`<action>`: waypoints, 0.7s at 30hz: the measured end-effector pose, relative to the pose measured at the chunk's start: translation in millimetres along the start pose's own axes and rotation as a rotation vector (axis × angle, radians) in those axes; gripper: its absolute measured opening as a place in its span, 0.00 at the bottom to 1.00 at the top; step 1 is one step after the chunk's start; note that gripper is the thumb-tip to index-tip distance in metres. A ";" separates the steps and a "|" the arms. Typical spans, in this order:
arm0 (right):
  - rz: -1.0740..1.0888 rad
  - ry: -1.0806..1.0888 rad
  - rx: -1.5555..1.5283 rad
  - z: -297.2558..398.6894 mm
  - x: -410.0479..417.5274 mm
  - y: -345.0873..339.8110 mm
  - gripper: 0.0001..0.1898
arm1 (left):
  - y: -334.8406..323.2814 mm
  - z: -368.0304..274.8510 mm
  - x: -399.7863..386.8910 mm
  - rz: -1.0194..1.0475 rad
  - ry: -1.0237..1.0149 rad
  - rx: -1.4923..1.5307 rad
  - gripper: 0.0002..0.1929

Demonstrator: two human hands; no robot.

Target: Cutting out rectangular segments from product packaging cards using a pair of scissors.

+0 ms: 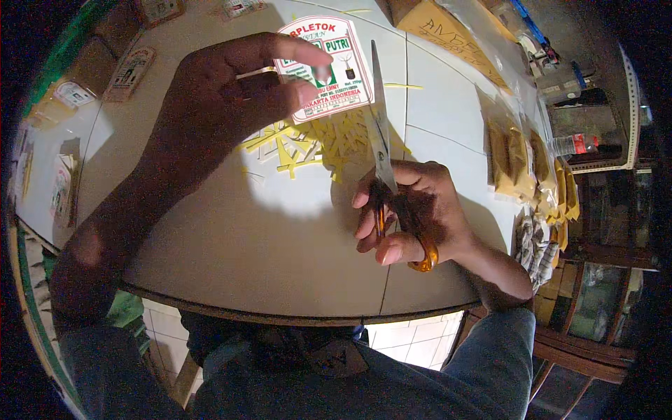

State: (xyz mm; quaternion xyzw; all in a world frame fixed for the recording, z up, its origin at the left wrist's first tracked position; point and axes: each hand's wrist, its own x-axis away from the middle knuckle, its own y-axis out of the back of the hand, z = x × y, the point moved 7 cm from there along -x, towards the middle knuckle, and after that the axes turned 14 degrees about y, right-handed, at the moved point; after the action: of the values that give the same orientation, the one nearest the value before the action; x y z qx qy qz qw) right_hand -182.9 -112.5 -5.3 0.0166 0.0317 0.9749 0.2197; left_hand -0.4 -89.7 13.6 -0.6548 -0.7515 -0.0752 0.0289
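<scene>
My left hand (236,84), thumb and forefinger towards each other, is at a printed paper label (344,63) with an arched top and red and green print. Whether the fingers pinch the label is unclear. My right hand (415,215) holds scissors (382,136) with amber handles, a finger and thumb through the loops. Their blades point away from me, look nearly closed and lie along the label's right edge. Beneath the label, a pile of narrow yellow and white paper offcuts (296,149) lies on the white tiled table (294,252).
Filled brown packets (512,157) line the table's right side, near a plastic bottle (575,144) and a crumpled cloth (533,252). A cardboard box (451,39) with handwriting stands at the back right. Labelled packs (128,73) lie at the left.
</scene>
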 end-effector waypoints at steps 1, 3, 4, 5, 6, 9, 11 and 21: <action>0.012 -0.016 0.004 -1.7 0.1 0.7 0.27 | -0.7 -0.5 0.7 0.000 0.001 0.001 0.18; 0.025 -0.033 0.007 -3.4 0.3 1.8 0.33 | -4.0 -4.9 3.9 0.022 -0.053 -0.025 0.18; 0.031 -0.040 0.035 -4.0 0.5 2.5 0.32 | -4.0 -4.7 4.9 0.020 -0.052 -0.025 0.18; 0.038 -0.048 0.063 -4.7 0.4 2.8 0.32 | -4.7 -4.7 5.9 0.033 -0.060 -0.013 0.18; 0.035 -0.051 0.065 -4.0 0.9 3.3 0.32 | -6.6 -4.5 5.5 0.051 -0.069 0.002 0.18; 0.034 -0.067 0.038 -3.6 1.8 3.3 0.31 | -6.8 -2.4 3.1 0.057 -0.079 -0.004 0.18; 0.030 -0.053 0.026 -4.4 1.3 3.7 0.31 | -5.9 -2.4 2.6 0.050 -0.099 -0.013 0.18; 0.028 -0.035 0.055 -5.6 -0.1 3.2 0.31 | -6.8 0.0 2.5 0.045 -0.078 0.042 0.19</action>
State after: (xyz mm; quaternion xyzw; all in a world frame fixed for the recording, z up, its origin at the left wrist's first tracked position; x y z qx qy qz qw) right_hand -184.5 -115.8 -10.6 0.0403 0.0546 0.9762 0.2061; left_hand -7.5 -88.2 13.5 -0.6732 -0.7385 -0.0329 0.0150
